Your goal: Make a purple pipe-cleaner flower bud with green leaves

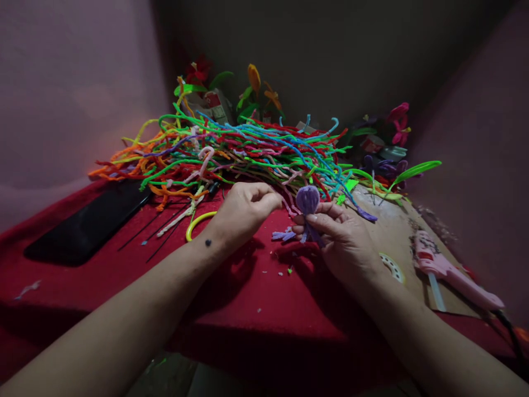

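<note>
My right hand point(336, 229) pinches a purple pipe-cleaner petal point(308, 199) between thumb and fingers. Its rounded, filled-in head points up, and loose purple ends hang below the fingertips. To the left of it, my left hand point(248, 212) is closed, thumb against the curled fingers; whatever may be in that pinch is too small or hidden to make out. Short purple pipe-cleaner pieces point(283, 235) lie on the red cloth just beside the right fingertips. The yellow ring-shaped handle point(192, 227) of some tool shows partly behind my left wrist.
A big heap of coloured pipe cleaners point(264, 146) spreads behind my hands. At left lies a black phone-like slab point(88, 223). A pink glue gun point(450, 270) rests on a brown board point(378, 220) at right, near a white tape ring point(392, 267). Pipe-cleaner flowers point(254, 80) stand behind.
</note>
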